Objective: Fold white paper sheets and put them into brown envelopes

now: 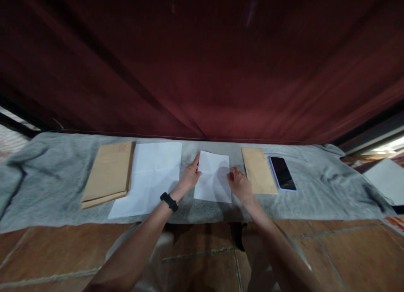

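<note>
Left hand point(189, 177) spread on folded sheet point(213, 176), right hand point(240, 185) grip unclear at opposite edge, envelope point(259, 170), phone point(282, 173) right, papers point(151, 174) left

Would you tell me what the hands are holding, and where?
The small white sheet: left hand at its left edge, right hand at its right edge.

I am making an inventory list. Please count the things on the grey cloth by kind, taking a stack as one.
Brown envelopes: 2 (envelope stack, single envelope)
White papers: 2 (large sheet, folded sheet)
Phone: 1
Total: 5
</note>
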Demonstrator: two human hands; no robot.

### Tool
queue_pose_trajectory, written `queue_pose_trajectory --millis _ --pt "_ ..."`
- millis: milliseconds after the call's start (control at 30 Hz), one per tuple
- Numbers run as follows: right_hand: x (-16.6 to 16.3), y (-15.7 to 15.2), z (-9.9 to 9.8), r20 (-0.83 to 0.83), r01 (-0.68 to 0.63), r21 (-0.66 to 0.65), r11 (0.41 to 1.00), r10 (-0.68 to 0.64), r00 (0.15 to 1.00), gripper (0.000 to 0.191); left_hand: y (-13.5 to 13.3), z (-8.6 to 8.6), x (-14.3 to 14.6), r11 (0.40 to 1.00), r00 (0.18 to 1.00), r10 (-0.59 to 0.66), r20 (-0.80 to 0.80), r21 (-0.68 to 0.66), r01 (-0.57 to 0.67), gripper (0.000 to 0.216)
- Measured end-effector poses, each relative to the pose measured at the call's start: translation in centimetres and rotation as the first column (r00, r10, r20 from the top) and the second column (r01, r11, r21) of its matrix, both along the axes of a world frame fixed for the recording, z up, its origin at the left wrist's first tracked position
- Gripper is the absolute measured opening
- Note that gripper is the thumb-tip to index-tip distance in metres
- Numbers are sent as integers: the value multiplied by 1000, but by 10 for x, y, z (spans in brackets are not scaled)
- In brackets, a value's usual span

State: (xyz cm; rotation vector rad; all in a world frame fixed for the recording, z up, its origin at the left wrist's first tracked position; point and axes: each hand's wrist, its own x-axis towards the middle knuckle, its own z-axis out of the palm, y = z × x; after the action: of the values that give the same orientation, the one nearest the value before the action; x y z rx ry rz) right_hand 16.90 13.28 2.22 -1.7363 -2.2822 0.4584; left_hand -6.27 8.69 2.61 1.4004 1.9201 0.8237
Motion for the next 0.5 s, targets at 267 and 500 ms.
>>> queue_pose_trajectory --millis 267,500 --pt "-24 1 -13 -169 -415 241 877 459 872 37 -5 -8 12 997 972 -3 -236 75 21 78" --pt "-31 -6 -28 -11 -539 252 804 559 829 45 -32 2 30 991 805 -11 -594 100 87 54"
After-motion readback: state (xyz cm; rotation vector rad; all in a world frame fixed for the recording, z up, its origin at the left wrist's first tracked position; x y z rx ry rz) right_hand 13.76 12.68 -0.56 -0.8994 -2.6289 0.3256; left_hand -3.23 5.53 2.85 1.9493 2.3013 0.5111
